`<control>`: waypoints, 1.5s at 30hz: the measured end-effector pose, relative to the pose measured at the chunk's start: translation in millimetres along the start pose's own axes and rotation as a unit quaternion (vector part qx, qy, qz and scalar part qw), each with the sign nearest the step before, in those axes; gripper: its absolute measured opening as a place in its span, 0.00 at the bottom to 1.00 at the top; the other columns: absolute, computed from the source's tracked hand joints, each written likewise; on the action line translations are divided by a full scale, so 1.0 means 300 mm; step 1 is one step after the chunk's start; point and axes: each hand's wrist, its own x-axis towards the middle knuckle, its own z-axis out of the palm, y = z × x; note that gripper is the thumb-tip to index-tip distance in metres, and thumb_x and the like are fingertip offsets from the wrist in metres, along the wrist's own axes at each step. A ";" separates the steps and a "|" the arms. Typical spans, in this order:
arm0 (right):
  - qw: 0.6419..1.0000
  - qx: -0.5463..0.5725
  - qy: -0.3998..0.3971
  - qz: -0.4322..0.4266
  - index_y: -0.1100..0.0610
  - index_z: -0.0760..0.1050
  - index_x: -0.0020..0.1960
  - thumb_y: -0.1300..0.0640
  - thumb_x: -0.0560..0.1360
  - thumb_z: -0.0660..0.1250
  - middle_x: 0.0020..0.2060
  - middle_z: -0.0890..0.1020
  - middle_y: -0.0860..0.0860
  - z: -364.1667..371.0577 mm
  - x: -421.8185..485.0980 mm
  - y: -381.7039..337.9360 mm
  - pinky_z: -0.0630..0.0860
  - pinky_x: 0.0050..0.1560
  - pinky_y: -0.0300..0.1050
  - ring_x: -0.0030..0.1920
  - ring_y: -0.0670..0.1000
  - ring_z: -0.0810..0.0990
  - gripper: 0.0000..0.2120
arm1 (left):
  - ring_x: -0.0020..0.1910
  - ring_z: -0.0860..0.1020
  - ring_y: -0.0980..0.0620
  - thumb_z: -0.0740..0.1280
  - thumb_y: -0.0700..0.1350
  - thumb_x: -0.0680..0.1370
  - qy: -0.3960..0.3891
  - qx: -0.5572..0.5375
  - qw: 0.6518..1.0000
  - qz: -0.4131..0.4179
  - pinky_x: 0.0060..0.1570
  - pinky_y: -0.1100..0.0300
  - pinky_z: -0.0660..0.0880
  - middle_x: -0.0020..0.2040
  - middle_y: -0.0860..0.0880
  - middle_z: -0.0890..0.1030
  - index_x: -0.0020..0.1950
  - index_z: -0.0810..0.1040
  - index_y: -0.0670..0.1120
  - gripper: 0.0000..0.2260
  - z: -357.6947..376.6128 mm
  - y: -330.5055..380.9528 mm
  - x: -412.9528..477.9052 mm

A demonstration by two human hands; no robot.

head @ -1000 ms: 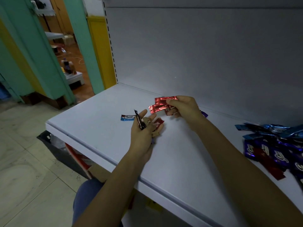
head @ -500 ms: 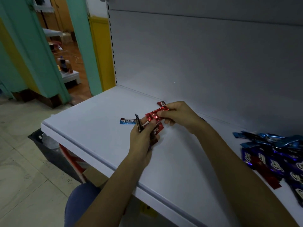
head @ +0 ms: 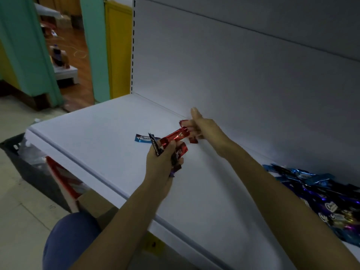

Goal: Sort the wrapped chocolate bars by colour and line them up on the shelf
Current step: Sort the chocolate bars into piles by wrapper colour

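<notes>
My left hand [head: 162,162] grips a small bunch of wrapped bars over the white shelf [head: 93,133]: a dark one sticking up, a red one [head: 181,151], and the near end of a long red bar [head: 175,137]. My right hand [head: 202,127], thumb raised, holds the far end of that long red bar together with other red bars [head: 192,140] near the shelf's back wall. A light blue bar [head: 143,138] lies flat on the shelf just left of my hands.
A pile of blue and purple wrapped bars [head: 319,193] lies on the shelf at the right. A dark crate [head: 17,152] and a cardboard box [head: 93,203] stand on the floor below the shelf's front edge. A doorway opens at the far left.
My right hand has brought its red bars down to my left hand and then drawn back toward the wall. A long red bar now spans both hands.
</notes>
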 end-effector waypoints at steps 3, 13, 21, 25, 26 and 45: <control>0.995 0.028 -0.087 -0.026 0.57 0.81 0.50 0.51 0.76 0.67 0.40 0.83 0.49 -0.010 -0.069 -0.021 0.76 0.46 0.39 0.39 0.43 0.82 0.10 | 0.25 0.72 0.56 0.63 0.38 0.80 -0.017 0.018 1.000 0.009 0.26 0.64 0.70 0.33 0.46 0.75 0.48 0.73 0.41 0.02 0.002 -0.010 0.006; 0.907 -0.406 0.095 -0.058 0.51 0.76 0.63 0.49 0.79 0.61 0.48 0.80 0.53 0.009 0.179 0.260 0.72 0.46 0.44 0.46 0.52 0.78 0.15 | 0.39 0.84 0.50 0.59 0.26 0.77 -0.012 -0.113 0.992 -0.061 0.50 0.53 0.79 0.53 0.44 0.79 0.65 0.69 0.45 0.21 -0.019 -0.010 0.024; 0.894 -0.394 0.198 -0.081 0.57 0.78 0.57 0.48 0.80 0.58 0.46 0.79 0.56 0.020 0.208 0.210 0.74 0.48 0.47 0.47 0.55 0.77 0.16 | 0.50 0.81 0.47 0.56 0.26 0.77 -0.025 -0.157 0.982 -0.097 0.51 0.51 0.78 0.55 0.45 0.81 0.62 0.73 0.46 0.21 -0.038 0.004 0.034; 0.997 -0.072 0.025 -0.007 0.57 0.77 0.37 0.42 0.78 0.60 0.33 0.81 0.52 0.062 0.008 0.028 0.72 0.36 0.36 0.33 0.45 0.78 0.21 | 0.56 0.79 0.45 0.56 0.26 0.77 -0.029 -0.181 0.980 -0.076 0.53 0.46 0.77 0.62 0.44 0.78 0.64 0.72 0.47 0.23 -0.047 0.010 0.029; 0.996 -0.067 -0.051 0.018 0.57 0.77 0.37 0.43 0.76 0.63 0.32 0.81 0.52 0.060 -0.038 0.002 0.73 0.36 0.35 0.31 0.44 0.78 0.19 | 0.58 0.78 0.43 0.56 0.26 0.77 -0.032 -0.191 0.979 -0.069 0.52 0.44 0.78 0.62 0.45 0.77 0.65 0.71 0.48 0.24 -0.048 0.014 0.031; 0.921 -0.385 0.062 -0.014 0.58 0.69 0.66 0.45 0.82 0.48 0.64 0.74 0.56 0.053 0.219 0.179 0.65 0.66 0.57 0.64 0.57 0.71 0.23 | 0.58 0.77 0.39 0.54 0.52 0.82 -0.061 -0.175 0.969 -0.162 0.49 0.48 0.76 0.62 0.40 0.77 0.62 0.74 0.44 0.17 -0.029 0.042 0.002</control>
